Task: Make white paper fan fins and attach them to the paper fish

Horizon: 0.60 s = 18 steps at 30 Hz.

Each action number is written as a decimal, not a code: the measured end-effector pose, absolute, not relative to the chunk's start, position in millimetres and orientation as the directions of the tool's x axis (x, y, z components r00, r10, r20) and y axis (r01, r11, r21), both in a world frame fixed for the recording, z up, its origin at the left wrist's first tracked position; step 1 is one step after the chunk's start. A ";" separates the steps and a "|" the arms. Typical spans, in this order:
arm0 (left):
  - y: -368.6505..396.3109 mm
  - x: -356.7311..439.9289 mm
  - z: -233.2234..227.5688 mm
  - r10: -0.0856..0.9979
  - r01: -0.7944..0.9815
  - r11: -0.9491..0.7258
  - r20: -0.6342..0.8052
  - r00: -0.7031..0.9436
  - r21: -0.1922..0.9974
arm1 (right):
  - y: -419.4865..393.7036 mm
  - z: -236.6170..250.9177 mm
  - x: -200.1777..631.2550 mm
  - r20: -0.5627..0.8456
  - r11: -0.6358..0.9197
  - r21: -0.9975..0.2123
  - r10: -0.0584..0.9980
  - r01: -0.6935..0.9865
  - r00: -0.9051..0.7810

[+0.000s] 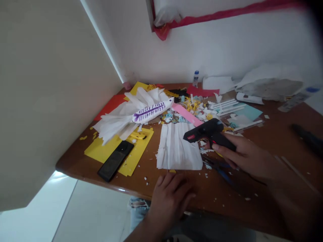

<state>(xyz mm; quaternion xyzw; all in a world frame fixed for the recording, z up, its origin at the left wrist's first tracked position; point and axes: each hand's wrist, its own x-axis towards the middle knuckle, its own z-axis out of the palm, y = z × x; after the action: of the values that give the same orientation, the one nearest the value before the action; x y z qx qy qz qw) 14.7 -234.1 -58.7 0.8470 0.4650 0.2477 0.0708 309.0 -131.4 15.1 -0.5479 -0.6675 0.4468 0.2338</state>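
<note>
My right hand (246, 154) grips a black glue gun (205, 129) by its handle, with the nozzle pointing left over a creased white paper sheet (179, 151). My left hand (171, 195) rests at the table's front edge, just below that sheet, its fingers loosely apart and holding nothing. Beyond the sheet lies a white paper bird or fish shape (151, 112) with purple marks and pleated white paper spreading from it. A pink paper strip (186, 115) runs from its tip toward the glue gun. Pliers (223, 173) with dark blue handles lie beneath my right hand.
Yellow sheets (101, 151) carry a black phone-like object (116, 160) and a yellow cutter (138, 135). Paper scraps (194, 105) and white sticks (228, 107) are piled behind. A glue bottle (195, 78) stands by the wall; a plastic bag (271, 84) lies right.
</note>
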 end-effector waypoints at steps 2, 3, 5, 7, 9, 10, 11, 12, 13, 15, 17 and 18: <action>-234.9 15.0 -61.6 0.821 0.751 -0.557 0.370 0.435 0.354 | -132.0 16.7 308.2 -0.173 0.001 -0.855 0.942 0.519 -0.287; -235.7 15.1 -63.3 0.822 0.752 -0.554 0.380 0.425 0.357 | -132.1 17.2 308.1 -0.171 0.004 -0.855 0.942 0.518 -0.290; -237.8 15.0 -66.5 0.819 0.751 -0.550 0.409 0.402 0.365 | -132.3 17.8 308.3 -0.169 0.012 -0.855 0.939 0.519 -0.299; -239.7 14.3 -68.9 0.813 0.745 -0.554 0.433 0.389 0.371 | -132.1 17.7 308.5 -0.164 0.020 -0.852 0.939 0.523 -0.303; -241.2 13.2 -70.1 0.811 0.742 -0.555 0.444 0.382 0.376 | -132.0 16.8 309.0 -0.159 0.023 -0.851 0.941 0.525 -0.300; -241.8 12.5 -70.5 0.810 0.740 -0.555 0.447 0.379 0.379 | -131.9 16.0 309.4 -0.159 0.022 -0.851 0.942 0.525 -0.296; -242.4 11.8 -70.8 0.809 0.738 -0.556 0.451 0.377 0.382 | -131.9 15.0 309.8 -0.159 0.020 -0.853 0.942 0.521 -0.296; -242.9 11.2 -71.3 0.806 0.735 -0.560 0.459 0.375 0.383 | -131.9 13.9 310.4 -0.160 0.015 -0.857 0.942 0.515 -0.295; -243.4 10.5 -71.8 0.802 0.733 -0.564 0.466 0.375 0.380 | -131.9 12.8 311.1 -0.162 0.010 -0.862 0.942 0.507 -0.294; -244.3 9.2 -73.4 0.793 0.733 -0.572 0.476 0.380 0.368 | -131.9 10.9 312.6 -0.166 -0.003 -0.867 0.945 0.499 -0.283; -244.7 8.3 -75.0 0.791 0.736 -0.573 0.476 0.383 0.361 | -131.8 10.0 313.8 -0.173 -0.016 -0.862 0.949 0.506 -0.264; -244.8 8.1 -75.6 0.791 0.735 -0.574 0.477 0.383 0.361 | -131.8 10.1 314.2 -0.179 -0.023 -0.857 0.950 0.515 -0.256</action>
<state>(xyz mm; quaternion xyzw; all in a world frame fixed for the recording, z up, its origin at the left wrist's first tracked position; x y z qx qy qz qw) 8.1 -244.8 -75.6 0.8303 0.4595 0.3123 0.0447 314.2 -131.8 10.1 -0.5591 -0.6551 0.4458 0.2441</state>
